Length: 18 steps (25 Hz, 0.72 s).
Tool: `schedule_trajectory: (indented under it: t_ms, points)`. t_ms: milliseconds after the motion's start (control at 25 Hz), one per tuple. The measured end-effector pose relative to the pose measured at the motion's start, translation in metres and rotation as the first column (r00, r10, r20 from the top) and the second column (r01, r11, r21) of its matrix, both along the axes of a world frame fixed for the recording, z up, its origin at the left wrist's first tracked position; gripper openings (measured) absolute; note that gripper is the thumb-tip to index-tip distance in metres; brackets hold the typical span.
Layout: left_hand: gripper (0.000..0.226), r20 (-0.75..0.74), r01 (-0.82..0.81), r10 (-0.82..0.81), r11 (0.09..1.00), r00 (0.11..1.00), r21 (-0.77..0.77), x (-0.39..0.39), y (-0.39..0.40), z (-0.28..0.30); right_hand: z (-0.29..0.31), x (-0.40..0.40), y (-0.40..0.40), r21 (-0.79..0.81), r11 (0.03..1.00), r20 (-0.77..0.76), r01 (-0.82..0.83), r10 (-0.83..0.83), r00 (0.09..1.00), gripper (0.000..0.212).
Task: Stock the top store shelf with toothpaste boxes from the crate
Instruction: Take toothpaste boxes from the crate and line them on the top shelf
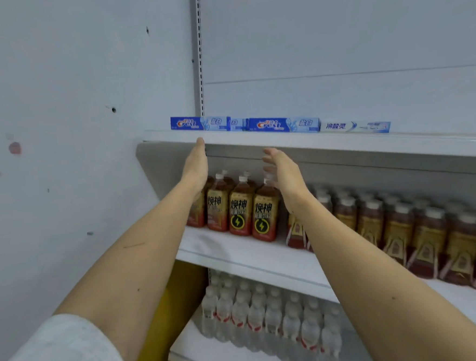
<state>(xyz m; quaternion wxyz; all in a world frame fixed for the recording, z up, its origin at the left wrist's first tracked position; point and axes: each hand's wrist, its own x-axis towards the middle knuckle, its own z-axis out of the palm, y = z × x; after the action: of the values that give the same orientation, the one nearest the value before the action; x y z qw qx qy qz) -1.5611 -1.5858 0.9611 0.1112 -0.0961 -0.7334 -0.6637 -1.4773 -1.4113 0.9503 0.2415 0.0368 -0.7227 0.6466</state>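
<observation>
Three blue toothpaste boxes plus one white box, lined end to end along the top shelf; third blue box partly hidden. Left hand and right hand raised below, fingers spread, empty.

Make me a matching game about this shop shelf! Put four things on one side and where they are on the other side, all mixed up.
Things:
1. toothpaste boxes
2. tea bottles
3. water bottles
4. left hand

Places:
A. lowest shelf in view
B. top shelf
C. fingertips at the top shelf's front edge
D. middle shelf

Pairs: 1-B, 2-D, 3-A, 4-C
</observation>
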Motion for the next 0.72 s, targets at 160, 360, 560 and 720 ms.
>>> schedule_trajectory:
  t_ms: [160,360,560,720]
  points:
    - [0.089,0.182,0.057,-0.062,0.998,0.981,0.033,0.031,0.026,-0.075,-0.063,0.034,0.018,-0.061,0.998,0.112,-0.015,0.021,0.994,0.044]
    - [0.074,0.325,0.159,-0.138,0.986,0.936,-0.04,0.071,0.063,-0.178,-0.157,0.065,0.032,-0.102,0.995,0.311,0.014,0.018,0.95,0.049]
    - [0.084,0.55,0.238,-0.191,0.971,0.813,-0.015,0.096,0.087,-0.287,-0.261,0.087,0.036,-0.158,0.983,0.495,0.096,-0.006,0.869,0.053]
    - [0.072,0.69,0.304,-0.198,0.952,0.697,-0.033,0.122,0.095,-0.378,-0.348,0.109,0.028,-0.191,0.968,0.642,0.164,-0.004,0.767,0.054]
